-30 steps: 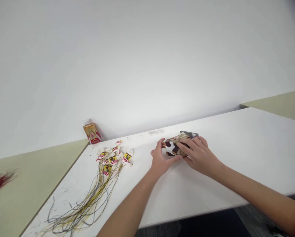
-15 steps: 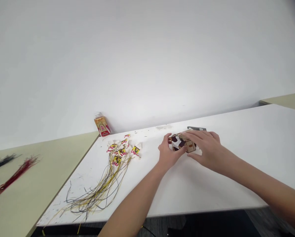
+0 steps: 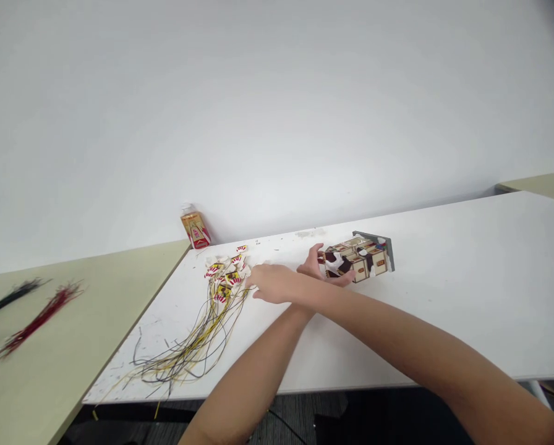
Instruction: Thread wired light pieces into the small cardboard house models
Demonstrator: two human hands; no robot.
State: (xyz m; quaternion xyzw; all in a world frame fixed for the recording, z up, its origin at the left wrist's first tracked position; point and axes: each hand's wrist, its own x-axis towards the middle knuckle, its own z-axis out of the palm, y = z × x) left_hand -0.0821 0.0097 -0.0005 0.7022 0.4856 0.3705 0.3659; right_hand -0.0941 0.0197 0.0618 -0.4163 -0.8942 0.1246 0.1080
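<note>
My left hand [image 3: 316,267] is wrapped round the near end of a small model building [image 3: 367,259] with cream walls, dark brown patches and a grey base plate. The model lies tilted on its side. Crossing above my left forearm, my right hand [image 3: 274,283] reaches to the right edge of a cluster of small red-and-white striped, yellow-topped pieces [image 3: 230,278]. Its fingers are bent together and cover one of these pieces; what they hold is hidden. Thin black and yellow wires [image 3: 193,346] trail from the cluster toward the table's front edge.
A bottle with an orange-red label [image 3: 196,230] stands by the wall at the back left. On the beige table [image 3: 133,278] at left lie red wires [image 3: 45,315] and black wires [image 3: 10,300]. The white table [image 3: 467,296] carries scraps near its left edge.
My right hand has let go of the model building and moved left across my left arm to the striped pieces. My left hand still holds the model, which is now more exposed.
</note>
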